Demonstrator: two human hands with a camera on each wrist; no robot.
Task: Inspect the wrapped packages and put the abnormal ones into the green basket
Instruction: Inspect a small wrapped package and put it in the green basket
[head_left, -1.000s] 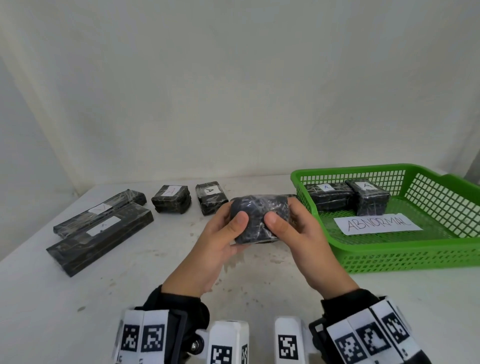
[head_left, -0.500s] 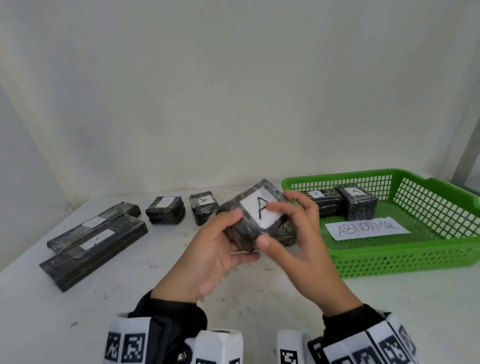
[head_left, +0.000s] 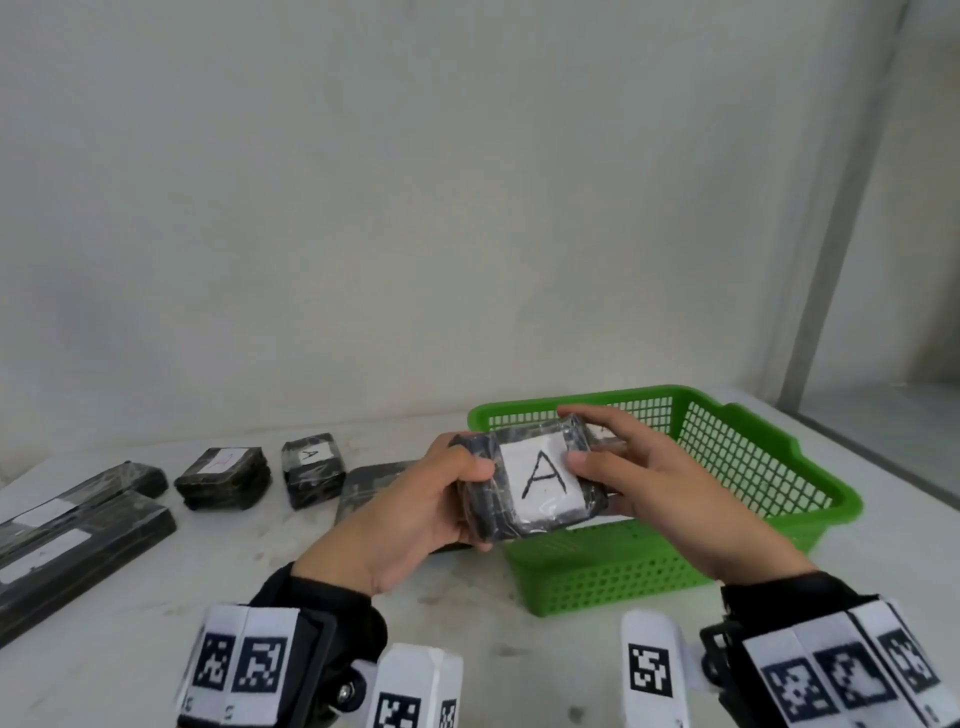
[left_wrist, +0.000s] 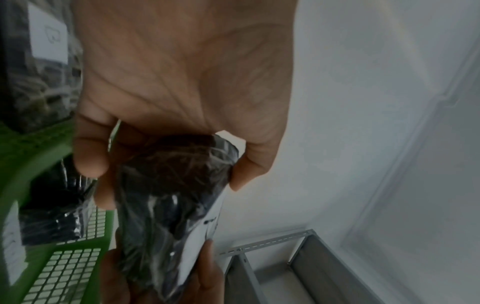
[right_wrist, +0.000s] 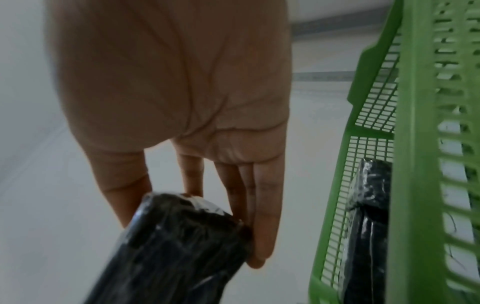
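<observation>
Above the near-left corner of the green perforated plastic basket (head_left: 727, 467), both hands pinch the black film-wrapped package (head_left: 530, 480) labelled A: left hand (head_left: 415, 512) one end, right hand (head_left: 670, 483) the basket-side end, nearer the drop

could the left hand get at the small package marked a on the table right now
Probably not at once: the left hand grips the held package together with the right hand. The path to the small package looks free, so it could once it lets go.
</observation>
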